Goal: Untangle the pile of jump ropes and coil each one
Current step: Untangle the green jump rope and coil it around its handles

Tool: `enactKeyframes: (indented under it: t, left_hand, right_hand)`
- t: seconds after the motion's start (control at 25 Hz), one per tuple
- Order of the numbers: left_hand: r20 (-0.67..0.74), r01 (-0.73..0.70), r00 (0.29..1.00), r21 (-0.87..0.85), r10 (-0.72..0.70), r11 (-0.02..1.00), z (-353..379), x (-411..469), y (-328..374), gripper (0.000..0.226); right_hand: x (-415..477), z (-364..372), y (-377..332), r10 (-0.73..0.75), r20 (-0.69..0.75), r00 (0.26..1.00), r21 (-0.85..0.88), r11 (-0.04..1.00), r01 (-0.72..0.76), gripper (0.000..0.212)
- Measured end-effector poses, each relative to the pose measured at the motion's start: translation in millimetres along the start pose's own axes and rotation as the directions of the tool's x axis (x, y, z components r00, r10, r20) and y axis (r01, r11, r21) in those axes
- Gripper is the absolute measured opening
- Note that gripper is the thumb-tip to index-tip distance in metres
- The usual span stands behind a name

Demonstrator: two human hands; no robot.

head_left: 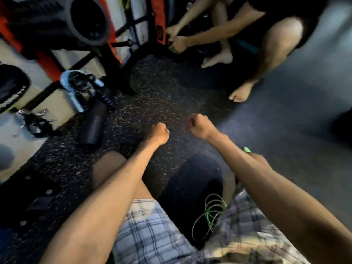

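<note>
Both my arms reach forward over the speckled floor mat. My left hand [158, 133] is curled into a fist, and so is my right hand [200, 126]; they are a short gap apart, and no rope shows in either. A thin green jump rope [210, 216] lies in loose loops on the floor between my legs, by my plaid shorts. A bright green handle [247, 149] peeks out from behind my right forearm. The frame is blurred.
Another person [270, 40] sits barefoot at the back right, both hands on something dark beside a black rack [131, 42] with orange pads. A black roller [92, 126] and a pale blue device [76, 86] lie on the left. A dark blue mat [285, 115] covers the right.
</note>
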State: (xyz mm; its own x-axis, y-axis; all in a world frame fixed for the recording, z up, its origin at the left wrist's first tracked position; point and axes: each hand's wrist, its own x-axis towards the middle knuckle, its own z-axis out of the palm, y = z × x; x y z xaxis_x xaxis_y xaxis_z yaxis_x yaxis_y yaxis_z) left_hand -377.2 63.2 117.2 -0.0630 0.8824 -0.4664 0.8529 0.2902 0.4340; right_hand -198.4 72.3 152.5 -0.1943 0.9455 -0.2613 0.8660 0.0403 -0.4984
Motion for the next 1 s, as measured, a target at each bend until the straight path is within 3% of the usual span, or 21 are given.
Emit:
enactKeyframes:
  t: [0.28, 0.64, 0.8, 1.0]
  left_hand:
    - [0.211, -0.236, 0.955, 0.108, 0.209, 0.966, 103, -20, 96, 0.027]
    - [0.442, -0.55, 0.799, 0.259, 0.409, 0.794, 243, -42, 213, 0.026]
    - [0.495, -0.735, 0.659, 0.26, 0.567, 0.627, 318, -29, 246, 0.042]
    - [0.568, -0.914, 0.405, 0.218, 0.717, 0.343, 387, -10, 275, 0.059]
  right_hand:
    - [-107, -2, 113, 0.408, -0.033, 0.912, 0.131, 0.907, -0.401, 0.02]
    - [-190, 30, 259, 0.753, -0.056, 0.656, 0.312, 0.637, -0.705, 0.025]
    - [-201, 71, 328, 0.836, -0.069, 0.544, 0.339, 0.532, -0.776, 0.03]
    - [-203, 110, 382, 0.891, -0.106, 0.442, 0.344, 0.45, -0.824, 0.035]
